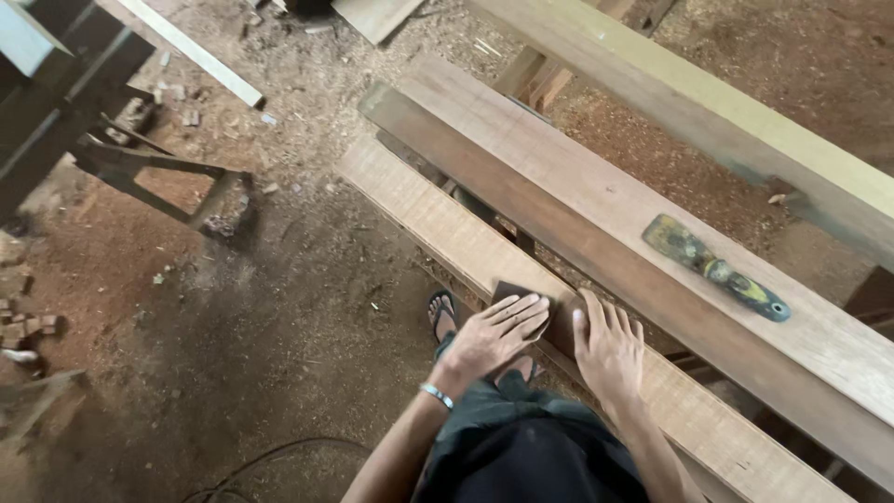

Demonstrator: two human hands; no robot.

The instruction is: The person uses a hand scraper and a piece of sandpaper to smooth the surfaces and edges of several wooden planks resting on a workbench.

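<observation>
My left hand lies flat with fingers together on a dark sheet of sandpaper, which rests on the near edge of a long wooden plank. My right hand presses palm down on the same plank just to the right, its thumb touching the sandpaper's edge. A silver bracelet is on my left wrist. A yellow and grey putty knife lies on the wider plank behind, out of reach of both hands.
A third beam runs along the back right. Sawdust covers the dirt floor. A dark metal stand sits left, wood scraps lie at far left, and a cable curls at the bottom. My sandalled foot shows below the plank.
</observation>
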